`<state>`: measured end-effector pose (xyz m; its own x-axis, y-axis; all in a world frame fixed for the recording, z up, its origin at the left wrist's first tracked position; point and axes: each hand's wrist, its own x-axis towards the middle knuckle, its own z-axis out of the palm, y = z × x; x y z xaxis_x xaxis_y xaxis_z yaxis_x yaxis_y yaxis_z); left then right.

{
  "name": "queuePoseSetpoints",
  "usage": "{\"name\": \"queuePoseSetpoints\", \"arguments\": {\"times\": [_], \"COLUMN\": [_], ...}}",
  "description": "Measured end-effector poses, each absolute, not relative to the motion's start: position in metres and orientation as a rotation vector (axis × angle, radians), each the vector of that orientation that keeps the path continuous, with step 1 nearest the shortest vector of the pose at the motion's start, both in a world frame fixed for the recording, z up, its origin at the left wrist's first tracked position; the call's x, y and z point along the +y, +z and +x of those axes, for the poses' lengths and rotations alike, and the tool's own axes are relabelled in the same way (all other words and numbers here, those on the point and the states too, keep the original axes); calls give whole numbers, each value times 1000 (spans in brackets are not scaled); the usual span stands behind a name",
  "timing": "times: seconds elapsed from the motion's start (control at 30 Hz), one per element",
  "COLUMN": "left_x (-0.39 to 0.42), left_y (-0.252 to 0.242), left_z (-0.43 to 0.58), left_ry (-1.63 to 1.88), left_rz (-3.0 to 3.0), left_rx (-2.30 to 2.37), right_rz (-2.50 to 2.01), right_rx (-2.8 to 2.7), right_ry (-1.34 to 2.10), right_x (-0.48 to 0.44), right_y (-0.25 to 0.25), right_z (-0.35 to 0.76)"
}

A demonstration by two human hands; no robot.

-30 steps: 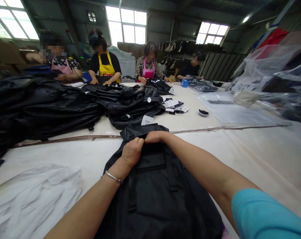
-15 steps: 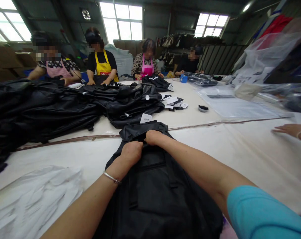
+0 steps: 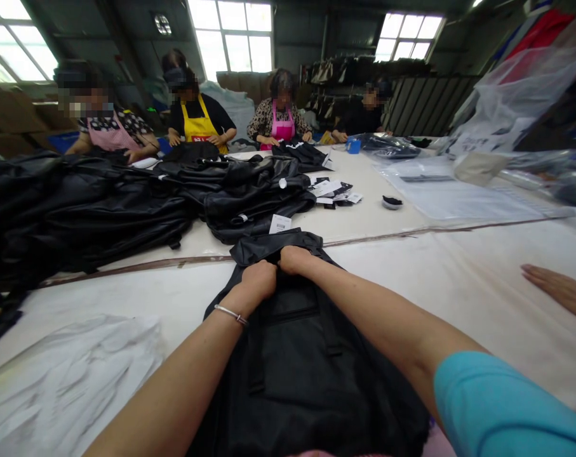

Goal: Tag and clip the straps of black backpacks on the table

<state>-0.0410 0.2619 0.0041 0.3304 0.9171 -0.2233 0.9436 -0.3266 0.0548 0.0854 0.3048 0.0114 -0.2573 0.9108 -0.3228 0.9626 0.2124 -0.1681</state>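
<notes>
A black backpack [image 3: 307, 368] lies in front of me, its top pointing away and its front pocket and straps facing up. At its top opening my left hand [image 3: 260, 279] is closed on the edge, thumb side toward the middle. Right beside it, my right hand [image 3: 294, 260] is also closed on the opening's edge, and its fingertips are hidden inside the fold. A white paper tag [image 3: 281, 223] with a barcode sticks out beyond the backpack's top flap.
A heap of black bags [image 3: 101, 209] covers the left of the table. Loose tags [image 3: 335, 192], a small dish [image 3: 391, 202] and clear plastic bags [image 3: 459, 190] lie beyond. White sheeting [image 3: 78, 381] is at left. A co-worker's hand [image 3: 557, 289] rests at right; several people work opposite.
My left hand has shifted slightly up and right along the opening; my right hand stays nearly still. The co-worker's hand at right has moved lower and flattened on the table.
</notes>
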Motion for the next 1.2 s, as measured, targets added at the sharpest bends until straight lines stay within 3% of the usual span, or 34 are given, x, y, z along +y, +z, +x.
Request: {"name": "queuePoseSetpoints", "arguments": {"times": [0.53, 0.9, 1.2], "left_x": [229, 229, 252], "left_y": [-22, -13, -6], "left_z": [-53, -42, -38], "left_ry": [146, 170, -43], "left_rz": [2406, 2313, 2232], "left_rx": [1749, 1895, 1893], "right_rz": [1842, 1940, 1780], "right_rx": [2426, 2460, 2518], "right_ry": [-498, -468, -474], "right_x": [301, 296, 293], "right_y": [8, 1, -1], "right_z": [84, 86, 94]}}
